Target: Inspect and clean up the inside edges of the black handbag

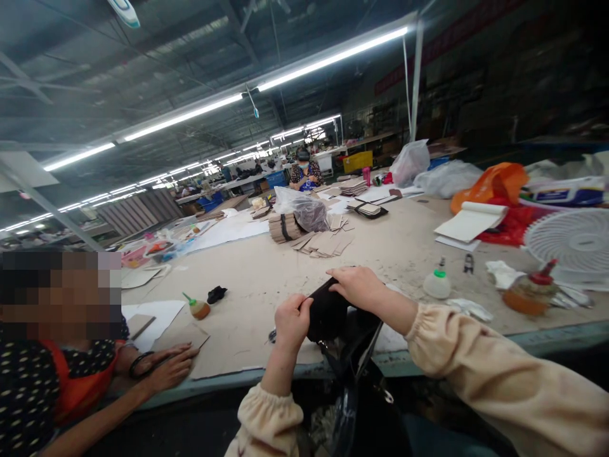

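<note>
Both of my hands grip a small black bag (328, 312) at the near edge of the long worktable (257, 279). My left hand (291, 322) pinches its left side. My right hand (356, 284) holds its top right edge from above. The bag's black strap and lower part (354, 381) hang down below the table edge toward my lap. A small metal piece (271, 335) lies on the table just left of my left hand.
A co-worker at left rests a hand (169, 367) on brown card. Glue bottles (198, 308) (436, 282) (530, 293), a white fan guard (571, 241), stacked card pieces (314, 240), plastic bags (304, 209) and an orange bag (490, 184) sit about. Another person (304, 171) works far off.
</note>
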A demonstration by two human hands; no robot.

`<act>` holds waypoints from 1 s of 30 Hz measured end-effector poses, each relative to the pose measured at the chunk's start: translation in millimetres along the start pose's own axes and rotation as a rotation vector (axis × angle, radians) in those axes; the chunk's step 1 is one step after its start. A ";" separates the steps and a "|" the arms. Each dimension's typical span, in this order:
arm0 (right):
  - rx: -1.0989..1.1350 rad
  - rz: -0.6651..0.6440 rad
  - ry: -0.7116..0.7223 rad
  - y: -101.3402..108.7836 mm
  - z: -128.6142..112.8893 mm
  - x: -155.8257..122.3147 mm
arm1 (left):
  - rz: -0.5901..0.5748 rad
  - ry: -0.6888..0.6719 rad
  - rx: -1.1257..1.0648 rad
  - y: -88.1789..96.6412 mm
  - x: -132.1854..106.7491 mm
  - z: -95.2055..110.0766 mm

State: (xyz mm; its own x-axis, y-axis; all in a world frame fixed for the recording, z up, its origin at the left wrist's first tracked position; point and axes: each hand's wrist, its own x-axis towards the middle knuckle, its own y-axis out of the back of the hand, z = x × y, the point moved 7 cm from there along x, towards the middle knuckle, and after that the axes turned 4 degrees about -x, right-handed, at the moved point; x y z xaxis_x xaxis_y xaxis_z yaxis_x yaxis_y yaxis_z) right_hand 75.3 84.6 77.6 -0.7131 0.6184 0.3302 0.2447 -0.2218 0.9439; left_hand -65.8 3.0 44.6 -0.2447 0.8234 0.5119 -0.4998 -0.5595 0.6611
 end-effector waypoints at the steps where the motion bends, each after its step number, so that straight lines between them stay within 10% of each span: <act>1: -0.003 -0.005 0.002 0.7 2.5 -0.6 | -0.004 0.000 0.003 -0.1 0.5 -0.1; 22: -0.019 -0.015 0.002 -1.3 8.0 7.9 | -0.055 0.021 0.017 -5.2 5.4 -1.6; 30: -0.034 -0.017 -0.002 -0.5 5.9 9.4 | -0.248 0.075 0.305 -3.6 8.5 12.4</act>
State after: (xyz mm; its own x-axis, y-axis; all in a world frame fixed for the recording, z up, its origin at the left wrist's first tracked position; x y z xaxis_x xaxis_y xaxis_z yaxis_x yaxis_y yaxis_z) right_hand 72.3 95.0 80.3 -0.7155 0.6241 0.3139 0.2095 -0.2369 0.9487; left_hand -55.7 10.9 53.4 -0.2133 0.9353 0.2822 -0.2844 -0.3358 0.8980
